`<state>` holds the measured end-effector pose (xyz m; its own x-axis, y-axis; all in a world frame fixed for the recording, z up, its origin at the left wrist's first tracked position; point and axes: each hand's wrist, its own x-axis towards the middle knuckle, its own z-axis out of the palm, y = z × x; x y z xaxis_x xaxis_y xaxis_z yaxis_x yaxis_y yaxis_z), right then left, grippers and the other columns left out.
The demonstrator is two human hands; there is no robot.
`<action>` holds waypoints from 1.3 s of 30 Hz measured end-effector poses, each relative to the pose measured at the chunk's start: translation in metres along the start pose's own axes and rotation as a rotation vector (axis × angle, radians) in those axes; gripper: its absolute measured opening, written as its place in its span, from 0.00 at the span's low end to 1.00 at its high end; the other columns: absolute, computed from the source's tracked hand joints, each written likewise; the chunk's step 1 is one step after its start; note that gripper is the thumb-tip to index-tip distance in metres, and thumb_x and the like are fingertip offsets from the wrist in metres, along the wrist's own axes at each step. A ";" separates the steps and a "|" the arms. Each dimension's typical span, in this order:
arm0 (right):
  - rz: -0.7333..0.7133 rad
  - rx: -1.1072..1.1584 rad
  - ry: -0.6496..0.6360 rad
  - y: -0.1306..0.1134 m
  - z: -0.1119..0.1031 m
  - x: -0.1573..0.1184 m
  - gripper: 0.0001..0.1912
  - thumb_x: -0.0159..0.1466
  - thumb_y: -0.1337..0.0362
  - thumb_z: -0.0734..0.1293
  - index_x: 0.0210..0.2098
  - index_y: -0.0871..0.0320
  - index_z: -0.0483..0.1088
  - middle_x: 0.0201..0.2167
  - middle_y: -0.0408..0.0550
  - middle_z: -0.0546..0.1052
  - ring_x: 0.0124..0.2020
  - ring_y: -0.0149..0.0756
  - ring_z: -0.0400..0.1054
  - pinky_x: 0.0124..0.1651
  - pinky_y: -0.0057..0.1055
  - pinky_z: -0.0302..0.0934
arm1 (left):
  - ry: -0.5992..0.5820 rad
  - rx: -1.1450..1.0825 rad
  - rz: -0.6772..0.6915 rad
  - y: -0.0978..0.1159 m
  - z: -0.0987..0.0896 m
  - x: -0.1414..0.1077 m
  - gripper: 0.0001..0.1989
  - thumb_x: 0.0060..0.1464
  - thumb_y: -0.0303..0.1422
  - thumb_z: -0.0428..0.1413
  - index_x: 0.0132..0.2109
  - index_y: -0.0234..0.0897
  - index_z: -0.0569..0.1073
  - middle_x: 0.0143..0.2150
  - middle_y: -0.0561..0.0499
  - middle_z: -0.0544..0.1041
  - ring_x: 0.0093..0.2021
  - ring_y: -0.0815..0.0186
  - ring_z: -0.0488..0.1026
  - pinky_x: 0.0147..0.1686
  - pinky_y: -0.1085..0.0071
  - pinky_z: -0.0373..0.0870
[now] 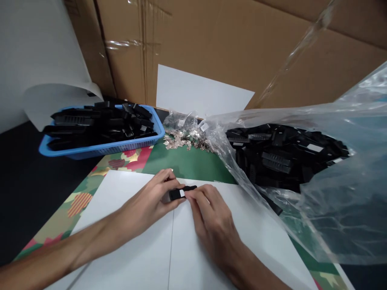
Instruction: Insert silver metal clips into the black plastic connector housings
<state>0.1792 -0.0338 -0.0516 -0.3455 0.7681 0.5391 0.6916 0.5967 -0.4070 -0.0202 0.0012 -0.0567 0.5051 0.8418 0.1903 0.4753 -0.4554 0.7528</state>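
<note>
A small black plastic part point(175, 195) with a white patch on it is held above the white paper point(145, 253). My left hand point(152, 195) is closed on its left side, thumb below and fingers above. At its right end my right hand point(211, 213) is also closed, with thumb and fingertips pinched against the part near the white patch. Whether a smaller piece sits between the right fingertips is hidden. Beyond both hands, small shiny metal pieces point(178, 139) lie in a loose pile on the green surface.
A blue basket point(121, 147) heaped with black plastic parts stands at the back left. On the right, a clear plastic bag point(338, 225) spreads open around many more black parts point(275, 157). Behind everything rises a cardboard wall point(211, 40) with a white sheet point(199, 90) against it.
</note>
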 end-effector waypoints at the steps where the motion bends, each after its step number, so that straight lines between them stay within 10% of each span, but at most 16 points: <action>1: 0.025 0.021 -0.003 -0.002 -0.001 0.000 0.10 0.73 0.77 0.60 0.41 0.60 0.71 0.37 0.51 0.73 0.39 0.40 0.69 0.42 0.37 0.66 | -0.004 -0.017 -0.009 0.000 0.001 0.000 0.11 0.68 0.36 0.57 0.54 0.41 0.76 0.47 0.50 0.68 0.46 0.62 0.71 0.46 0.64 0.71; 10: 0.270 0.259 0.023 -0.017 -0.032 0.012 0.05 0.71 0.69 0.67 0.40 0.54 0.73 0.35 0.44 0.77 0.38 0.36 0.72 0.39 0.31 0.68 | 0.002 0.065 -0.067 -0.004 -0.008 0.005 0.10 0.68 0.37 0.56 0.52 0.43 0.78 0.45 0.49 0.70 0.45 0.59 0.72 0.44 0.63 0.71; 15: 0.508 0.607 -0.169 0.012 -0.033 0.019 0.05 0.69 0.60 0.70 0.40 0.55 0.76 0.38 0.45 0.81 0.40 0.36 0.75 0.45 0.32 0.69 | -0.021 0.148 -0.005 0.007 -0.018 0.004 0.30 0.61 0.48 0.63 0.66 0.47 0.68 0.57 0.46 0.73 0.57 0.53 0.69 0.55 0.56 0.69; 21: 0.568 0.737 -0.262 0.015 -0.031 0.027 0.09 0.68 0.57 0.70 0.39 0.55 0.80 0.35 0.46 0.82 0.38 0.37 0.75 0.43 0.33 0.67 | 0.036 -0.230 -0.105 0.018 -0.015 0.006 0.09 0.66 0.42 0.60 0.50 0.48 0.79 0.44 0.53 0.79 0.46 0.63 0.74 0.46 0.66 0.71; 27: 0.681 0.821 -0.280 0.021 -0.024 0.043 0.10 0.61 0.57 0.74 0.36 0.58 0.79 0.32 0.45 0.80 0.33 0.34 0.71 0.37 0.30 0.63 | 0.103 -0.298 -0.199 0.014 -0.015 0.009 0.10 0.62 0.42 0.64 0.47 0.45 0.78 0.37 0.56 0.77 0.41 0.65 0.75 0.41 0.70 0.71; 34: 0.679 0.804 -0.252 0.027 -0.019 0.050 0.12 0.62 0.55 0.74 0.36 0.58 0.79 0.32 0.45 0.78 0.32 0.32 0.69 0.35 0.29 0.59 | 0.152 0.145 0.183 0.006 -0.016 0.005 0.09 0.67 0.33 0.61 0.52 0.41 0.73 0.45 0.53 0.79 0.48 0.64 0.73 0.48 0.69 0.71; 39: 0.683 0.821 -0.247 0.026 -0.016 0.047 0.12 0.64 0.55 0.74 0.38 0.58 0.79 0.33 0.45 0.78 0.33 0.33 0.69 0.35 0.29 0.60 | 0.233 0.301 0.221 0.003 -0.013 0.003 0.08 0.67 0.32 0.60 0.53 0.42 0.75 0.44 0.53 0.82 0.48 0.61 0.71 0.49 0.65 0.70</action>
<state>0.1907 0.0140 -0.0245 -0.2312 0.9665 -0.1118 0.1837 -0.0694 -0.9805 -0.0265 0.0061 -0.0456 0.4587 0.7421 0.4887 0.5805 -0.6667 0.4675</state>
